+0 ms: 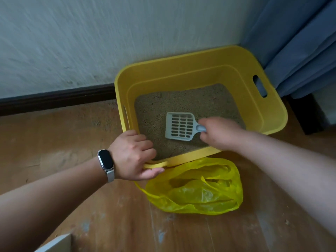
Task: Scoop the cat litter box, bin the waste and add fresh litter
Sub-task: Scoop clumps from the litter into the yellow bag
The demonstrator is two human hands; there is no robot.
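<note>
A yellow litter box (269,113) stands on the wooden floor against the wall, holding sandy brown litter (154,113). My left hand (134,155) grips the box's near left rim, thumb under the edge. My right hand (220,133) is closed around the handle of a pale grey slotted scoop (180,126), whose blade lies flat on the litter near the middle of the box. No litter shows in the scoop. A crumpled yellow plastic bag (200,190) lies on the floor just in front of the box, its mouth towards the box.
A white wall (91,42) with a dark skirting board (54,99) runs behind the box. A blue curtain (300,42) hangs at the right, touching the box's far corner. A dark object (309,115) sits on the floor right of the box. A pale corner of something (58,242) shows bottom left.
</note>
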